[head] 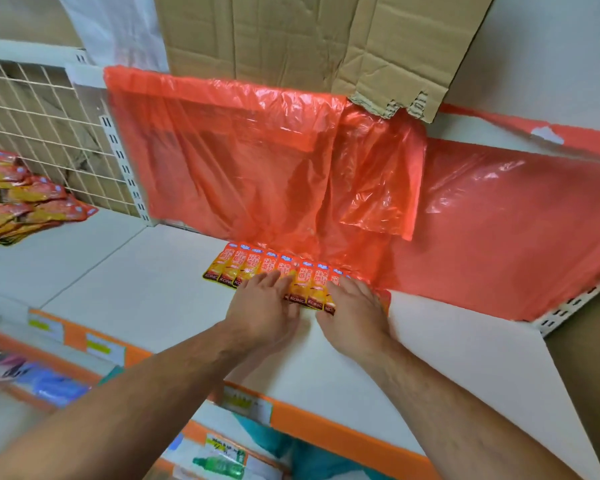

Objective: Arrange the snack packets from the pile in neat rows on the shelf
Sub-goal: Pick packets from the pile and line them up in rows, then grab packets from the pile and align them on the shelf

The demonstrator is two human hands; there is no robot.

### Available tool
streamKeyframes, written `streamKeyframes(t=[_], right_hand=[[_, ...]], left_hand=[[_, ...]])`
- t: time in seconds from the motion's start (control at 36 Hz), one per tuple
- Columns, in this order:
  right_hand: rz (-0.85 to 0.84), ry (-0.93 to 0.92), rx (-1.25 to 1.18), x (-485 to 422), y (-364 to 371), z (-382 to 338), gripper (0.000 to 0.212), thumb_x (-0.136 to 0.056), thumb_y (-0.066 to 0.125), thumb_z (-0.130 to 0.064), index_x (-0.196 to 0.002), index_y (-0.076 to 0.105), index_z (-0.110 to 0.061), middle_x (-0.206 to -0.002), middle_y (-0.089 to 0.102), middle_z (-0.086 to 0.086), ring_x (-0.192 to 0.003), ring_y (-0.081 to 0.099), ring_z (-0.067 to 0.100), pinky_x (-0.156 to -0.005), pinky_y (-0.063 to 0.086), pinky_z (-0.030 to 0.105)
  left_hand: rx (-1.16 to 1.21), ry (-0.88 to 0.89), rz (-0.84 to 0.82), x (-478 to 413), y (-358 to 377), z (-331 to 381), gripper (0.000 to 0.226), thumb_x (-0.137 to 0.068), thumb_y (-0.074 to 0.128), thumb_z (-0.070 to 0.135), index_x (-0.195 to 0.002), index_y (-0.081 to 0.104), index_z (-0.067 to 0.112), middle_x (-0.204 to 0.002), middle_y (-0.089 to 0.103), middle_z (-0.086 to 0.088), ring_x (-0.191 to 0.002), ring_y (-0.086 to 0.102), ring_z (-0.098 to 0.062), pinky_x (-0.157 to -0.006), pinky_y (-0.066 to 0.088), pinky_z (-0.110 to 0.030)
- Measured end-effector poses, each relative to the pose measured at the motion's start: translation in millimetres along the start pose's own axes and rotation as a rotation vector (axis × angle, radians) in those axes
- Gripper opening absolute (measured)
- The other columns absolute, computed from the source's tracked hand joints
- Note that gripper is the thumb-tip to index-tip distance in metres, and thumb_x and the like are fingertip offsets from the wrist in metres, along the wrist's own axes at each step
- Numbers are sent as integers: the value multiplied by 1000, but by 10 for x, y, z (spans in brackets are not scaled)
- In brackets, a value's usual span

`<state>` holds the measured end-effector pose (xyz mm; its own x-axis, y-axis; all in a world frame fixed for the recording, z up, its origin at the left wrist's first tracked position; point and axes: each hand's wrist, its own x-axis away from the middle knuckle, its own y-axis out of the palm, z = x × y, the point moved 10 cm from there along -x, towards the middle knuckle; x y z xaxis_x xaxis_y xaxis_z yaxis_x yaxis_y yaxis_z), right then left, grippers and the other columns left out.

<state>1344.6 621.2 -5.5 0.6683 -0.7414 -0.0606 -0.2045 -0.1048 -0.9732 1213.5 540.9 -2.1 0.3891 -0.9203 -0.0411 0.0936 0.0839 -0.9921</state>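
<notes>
Item: snack packets, orange and yellow, task stock. Location one: a single row of packets (257, 268) lying overlapped side by side at the back of the white shelf (146, 296), their top ends touching the red plastic sheet (257, 150) that hangs behind. Location two: the pile (25, 199), loose and unsorted, on the neighbouring shelf section to the far left, in front of the wire grid (32, 109), well apart from the row. Handling state: my left hand (262, 306) lies flat on the middle of the row, fingers (274, 277) straight and released, pressing on packets rather than grasping any; my right hand (355, 311) lies the same way on the row's right end, fingers (357, 285) spread, nothing held. Progress, as I judge it: early. One row is laid and appears to be getting squared up under both palms; the rest of the shelf in front of it carries no packets, and the pile looks substantial. Remaining: fetch more from the pile, lay further rows. Also noted: cardboard (291, 39) above the plastic.
</notes>
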Motion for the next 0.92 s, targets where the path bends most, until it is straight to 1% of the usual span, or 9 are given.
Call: streamKeyframes(t=[0.06,0.11,0.19,0.33,0.5,0.58,0.67,0.83,0.92], right_hand=[[-38,-28,-22,3,60,-159,64,-92,48,-51,-151,34,-30,-161,25,-4,-147,17,21,-119,21,40],[-41,-64,-37,-4,78,-368,65,-92,49,-53,-151,35,-30,-161,26,-2,-147,18,22,-120,20,39],[-54,-109,-43,-19,112,-729,65,-91,51,-54,-150,36,-31,-160,28,-2,-147,21,23,-119,21,38],[-90,-178,-41,-23,186,-1406,65,-93,49,-54,-152,33,-32,-162,23,-3,-148,16,22,-120,18,36],[-108,-235,-47,-8,317,-2425,65,-94,51,-53,-152,33,-32,-162,23,-3,-148,15,22,-121,14,33],[-102,-276,-45,18,403,-3006,64,-94,51,-52,-152,34,-31,-163,22,-3,-148,16,21,-120,12,31],[-107,-303,-34,10,528,-3536,64,-95,48,-53,-153,31,-32,-163,20,-4,-149,14,20,-121,11,32],[-143,-339,-52,-32,730,-4442,63,-96,48,-52,-153,31,-31,-163,20,-3,-149,14,20,-122,12,34],[-147,-366,-44,-94,783,-4799,63,-96,48,-52,-153,32,-31,-163,22,-3,-149,16,20,-122,14,33]], left_hand=[[-25,-26,4,120,-27,-147,79,-81,17,60,-150,32,26,-155,36,-2,-141,31,-25,-115,27,-39],[-29,-65,6,240,-67,-350,75,-84,19,59,-150,32,26,-155,35,0,-141,30,-24,-113,29,-39],[-25,-123,11,408,-134,-710,72,-87,22,60,-151,29,27,-157,32,1,-143,28,-23,-114,28,-44],[-15,-206,35,711,-252,-1332,65,-95,27,59,-153,27,28,-159,27,1,-145,25,-24,-116,23,-45],[16,-280,67,1140,-419,-2230,65,-95,30,58,-153,26,29,-160,26,1,-146,23,-24,-117,22,-44],[10,-288,77,1374,-536,-2743,65,-95,31,59,-152,27,29,-160,26,1,-147,22,-24,-117,20,-45],[74,-313,76,1594,-645,-3263,64,-96,33,57,-153,25,29,-161,23,2,-148,17,-23,-119,15,-48],[101,-355,62,1945,-782,-4070,64,-98,32,56,-154,23,27,-162,20,1,-149,13,-23,-119,10,-49],[99,-377,61,2010,-800,-4421,66,-97,31,58,-154,21,27,-162,19,0,-149,13,-24,-120,11,-50]])
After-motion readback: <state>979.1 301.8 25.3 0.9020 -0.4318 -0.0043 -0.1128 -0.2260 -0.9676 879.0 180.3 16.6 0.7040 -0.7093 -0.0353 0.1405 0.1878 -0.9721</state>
